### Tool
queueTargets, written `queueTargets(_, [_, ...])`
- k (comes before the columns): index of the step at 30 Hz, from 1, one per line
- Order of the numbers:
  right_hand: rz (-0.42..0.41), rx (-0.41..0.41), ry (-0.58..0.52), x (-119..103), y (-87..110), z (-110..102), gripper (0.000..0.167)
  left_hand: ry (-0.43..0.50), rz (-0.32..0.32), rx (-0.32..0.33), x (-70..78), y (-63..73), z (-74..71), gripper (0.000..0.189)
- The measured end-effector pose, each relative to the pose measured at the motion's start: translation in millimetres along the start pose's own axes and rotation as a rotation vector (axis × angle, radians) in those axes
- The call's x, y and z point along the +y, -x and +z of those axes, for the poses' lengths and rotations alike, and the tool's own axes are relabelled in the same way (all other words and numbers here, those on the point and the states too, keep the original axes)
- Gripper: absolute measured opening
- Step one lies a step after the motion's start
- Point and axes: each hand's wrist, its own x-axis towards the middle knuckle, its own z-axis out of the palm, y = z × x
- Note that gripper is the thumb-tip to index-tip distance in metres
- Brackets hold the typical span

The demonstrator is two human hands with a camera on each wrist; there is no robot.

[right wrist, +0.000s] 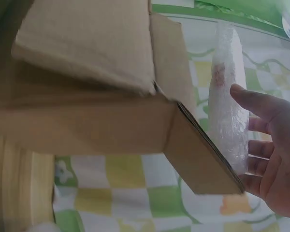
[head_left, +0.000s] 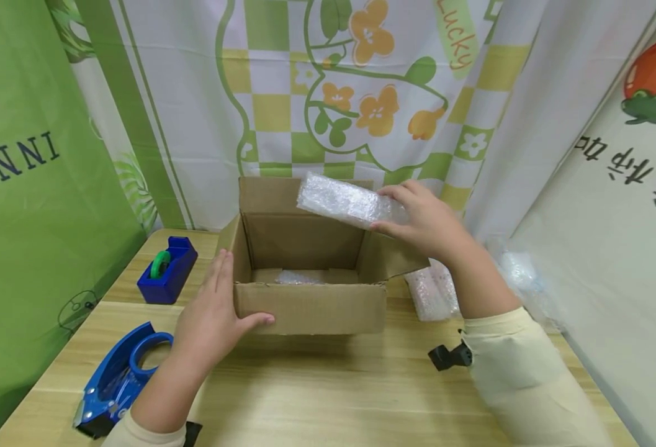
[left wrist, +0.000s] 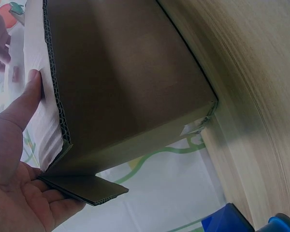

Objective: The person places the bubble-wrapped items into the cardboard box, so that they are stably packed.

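An open cardboard box [head_left: 311, 309] stands on the table with its flaps spread outward. At its near left corner my left hand [head_left: 210, 316] grips the flaps, thumb [left wrist: 25, 99] on the front flap and fingers against the left one. Above the box's right side, my right hand [head_left: 431, 220] holds one end of a long, flat bubble-wrapped package [head_left: 339, 200]. The right wrist view shows this package [right wrist: 227, 106] between thumb and fingers; its contents are unclear. Inside the box lies another bubble-wrapped item [head_left: 298, 277], partly hidden by the front wall.
Right of the box lie bubble-wrapped packages [head_left: 432, 292], with more clear wrap [head_left: 520, 270] farther right. On the left are a blue tape dispenser [head_left: 167, 279] with green tape and a blue handheld tape gun [head_left: 118, 375]. A curtain [head_left: 274, 118] hangs behind the table [head_left: 305, 391].
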Motion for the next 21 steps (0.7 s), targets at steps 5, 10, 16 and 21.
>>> queueTargets(5, [-0.048, -0.019, -0.032, -9.2, -13.3, 15.4, 0.065, 0.003, -0.001, -0.001, -0.1, -0.5, -0.5, 0.130])
queueTargets(10, [-0.085, -0.058, -0.037, -19.3, -25.2, 33.7, 0.064, 0.000, -0.005, -0.003, -0.7, 0.1, -1.4, 0.130])
queueTargets(16, [-0.124, -0.092, 0.025, -22.2, -33.1, 59.0, 0.060, 0.002, -0.003, -0.006, -0.2, -0.2, -0.1, 0.130])
queueTargets(21, [-0.144, -0.112, 0.057, -18.8, -34.5, 75.2, 0.060, -0.001, -0.003, 0.002, -0.9, -0.4, 0.3, 0.130])
